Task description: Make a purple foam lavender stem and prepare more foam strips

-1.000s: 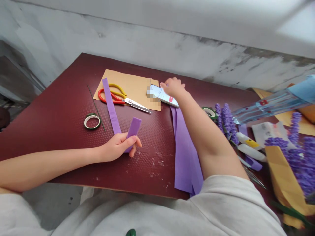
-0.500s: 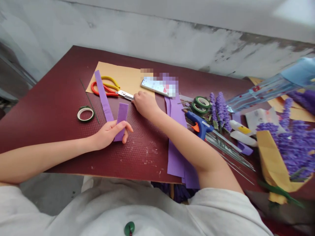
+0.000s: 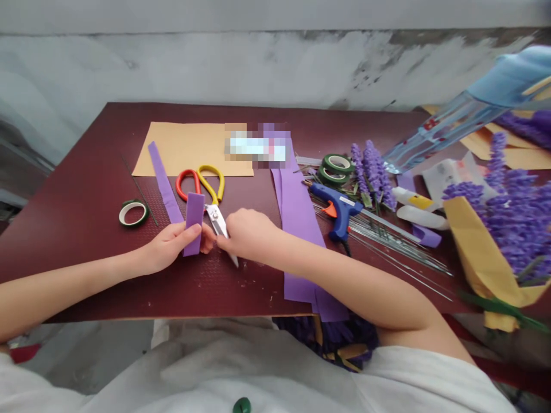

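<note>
Between the thumb and fingers of my left hand [image 3: 172, 244] is a purple paper strip [image 3: 194, 215], its short end folded upright while the long part runs up and left across the table. My right hand [image 3: 253, 235] grips the scissors [image 3: 215, 215] by the blades. The red and yellow handles of the scissors point away from me, and the blade tip shows below my fingers. Both hands are close together over the front middle of the table.
Brown paper [image 3: 193, 146] and a blurred-out phone [image 3: 258, 149] lie at the back. Purple sheets [image 3: 299, 218], a blue glue gun [image 3: 340, 206], green tape rolls [image 3: 336, 169], wires and lavender flowers [image 3: 374, 172] crowd the right. A tape roll [image 3: 133, 213] sits left, beside a thin stem.
My right hand has drawn the scissors off the brown paper toward me, turning them so the tip points nearer my body. My left hand still holds the strip. The view has shifted.
</note>
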`<state>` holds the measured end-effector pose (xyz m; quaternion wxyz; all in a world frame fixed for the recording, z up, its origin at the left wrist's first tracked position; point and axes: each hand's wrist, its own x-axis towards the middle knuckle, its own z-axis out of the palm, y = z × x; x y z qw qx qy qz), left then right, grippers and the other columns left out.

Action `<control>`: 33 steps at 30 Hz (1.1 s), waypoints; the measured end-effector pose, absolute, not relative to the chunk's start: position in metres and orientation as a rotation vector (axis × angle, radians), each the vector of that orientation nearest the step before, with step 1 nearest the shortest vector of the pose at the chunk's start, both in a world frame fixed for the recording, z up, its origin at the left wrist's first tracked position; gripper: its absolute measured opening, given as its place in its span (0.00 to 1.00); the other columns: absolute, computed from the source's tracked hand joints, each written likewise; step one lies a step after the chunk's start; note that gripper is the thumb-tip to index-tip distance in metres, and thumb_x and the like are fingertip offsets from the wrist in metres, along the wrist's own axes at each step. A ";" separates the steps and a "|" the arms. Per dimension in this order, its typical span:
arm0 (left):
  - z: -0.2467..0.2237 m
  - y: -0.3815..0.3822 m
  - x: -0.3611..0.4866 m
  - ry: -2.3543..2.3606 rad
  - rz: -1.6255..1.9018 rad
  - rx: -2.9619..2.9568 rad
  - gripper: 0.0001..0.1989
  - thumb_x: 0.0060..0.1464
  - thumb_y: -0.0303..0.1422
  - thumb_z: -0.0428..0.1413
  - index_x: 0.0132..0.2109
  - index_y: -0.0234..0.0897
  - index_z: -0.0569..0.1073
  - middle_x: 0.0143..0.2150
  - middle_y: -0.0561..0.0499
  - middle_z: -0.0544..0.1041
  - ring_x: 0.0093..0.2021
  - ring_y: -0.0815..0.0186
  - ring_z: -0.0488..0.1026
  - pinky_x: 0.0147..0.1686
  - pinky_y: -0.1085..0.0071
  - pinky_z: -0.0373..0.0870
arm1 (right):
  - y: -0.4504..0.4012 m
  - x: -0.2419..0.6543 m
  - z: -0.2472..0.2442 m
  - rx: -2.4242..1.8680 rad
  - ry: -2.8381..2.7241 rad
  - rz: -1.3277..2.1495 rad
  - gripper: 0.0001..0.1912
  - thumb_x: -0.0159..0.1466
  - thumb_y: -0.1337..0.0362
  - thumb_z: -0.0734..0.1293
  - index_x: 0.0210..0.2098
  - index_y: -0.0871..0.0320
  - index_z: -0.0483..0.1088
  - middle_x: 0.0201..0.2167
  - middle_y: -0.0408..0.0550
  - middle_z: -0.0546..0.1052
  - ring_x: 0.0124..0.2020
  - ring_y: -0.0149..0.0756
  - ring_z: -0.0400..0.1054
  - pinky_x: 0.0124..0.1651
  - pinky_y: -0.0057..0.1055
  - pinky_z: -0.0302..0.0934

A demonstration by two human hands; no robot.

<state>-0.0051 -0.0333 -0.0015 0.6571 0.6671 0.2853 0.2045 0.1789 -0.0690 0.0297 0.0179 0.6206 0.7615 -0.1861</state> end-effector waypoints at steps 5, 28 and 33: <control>-0.002 -0.032 -0.012 0.653 0.438 1.490 0.20 0.58 0.46 0.51 0.37 0.33 0.75 0.28 0.49 0.76 0.30 0.67 0.73 0.32 0.72 0.68 | -0.061 0.198 0.023 1.848 2.618 -0.498 0.17 0.64 0.62 0.54 0.40 0.60 0.72 0.37 0.55 0.77 0.36 0.43 0.71 0.34 0.36 0.61; -0.015 -0.040 -0.028 0.502 1.009 1.580 0.19 0.61 0.44 0.48 0.36 0.36 0.76 0.24 0.52 0.70 0.28 0.67 0.65 0.32 0.67 0.62 | -0.046 0.237 0.008 1.528 2.925 -0.242 0.17 0.62 0.71 0.57 0.49 0.60 0.69 0.44 0.54 0.74 0.45 0.41 0.66 0.49 0.39 0.58; -0.012 -0.044 -0.030 0.512 0.986 1.596 0.14 0.62 0.40 0.49 0.39 0.37 0.75 0.19 0.55 0.67 0.22 0.70 0.63 0.25 0.70 0.59 | -0.025 0.250 0.006 1.558 2.944 -0.291 0.28 0.55 0.78 0.58 0.54 0.59 0.65 0.56 0.55 0.67 0.58 0.44 0.58 0.57 0.42 0.54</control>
